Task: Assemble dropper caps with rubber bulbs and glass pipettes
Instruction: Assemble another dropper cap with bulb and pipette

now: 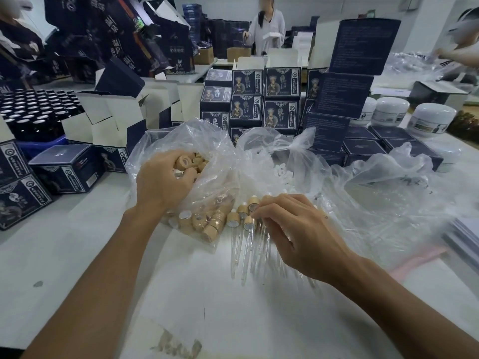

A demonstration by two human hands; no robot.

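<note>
My left hand [163, 182] reaches into a clear plastic bag [204, 161] of tan wood-look dropper caps [202, 224] and grips a few caps [185, 161] in curled fingers. My right hand [293, 229] hovers over a row of assembled droppers [243, 221] lying on the white table, its fingertips pinching at one of them near the cap. Their glass pipettes [243, 252] point toward me. A second bag holds white rubber bulbs [282, 174] behind the droppers.
Dark blue printed boxes [264, 99] are stacked behind the bags and at the left [64, 169]. White jars [430, 117] stand at the right, a tray of dark bottles [33, 110] at the far left. Loose plastic [388, 203] covers the right side. People work beyond.
</note>
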